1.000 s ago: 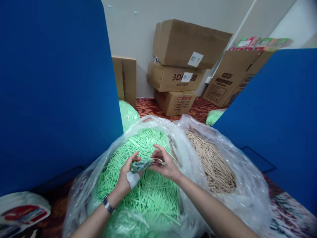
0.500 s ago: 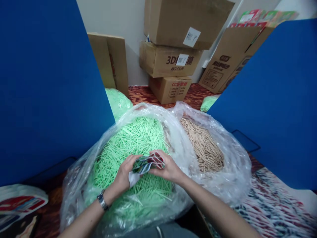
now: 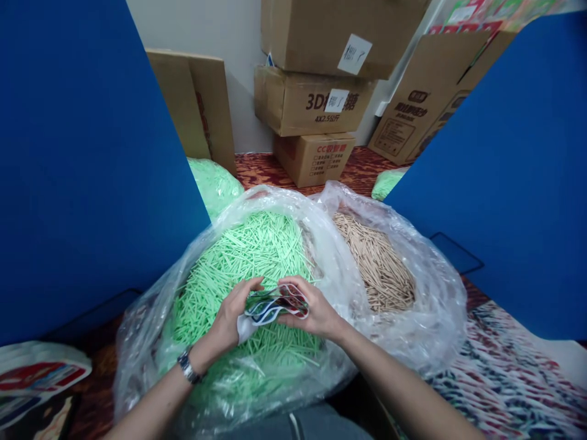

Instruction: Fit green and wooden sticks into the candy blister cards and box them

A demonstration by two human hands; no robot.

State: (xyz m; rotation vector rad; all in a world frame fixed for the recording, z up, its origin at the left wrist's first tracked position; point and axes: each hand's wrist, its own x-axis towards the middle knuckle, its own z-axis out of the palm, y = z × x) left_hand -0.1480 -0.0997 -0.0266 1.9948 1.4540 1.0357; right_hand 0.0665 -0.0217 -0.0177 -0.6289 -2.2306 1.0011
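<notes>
The small printed packet lay with its long axis running roughly left to right, one end toward the left hand and the other toward the right hand. It looked like thin, glossy film, crumpled and curved, printed in red, white, dark blue and green. Both hands were closed on it, fingers pinching either end, so the two hands sat close together with only the packet between them. A wristwatch showed on the left wrist. The packet hung just above the clear bag of green sticks, over its near part. To the right of that bag, touching it, sat a clear bag of tan sticks. Behind the green bag stood stacked cardboard boxes, and blue partitions rose on either side of it.
</notes>
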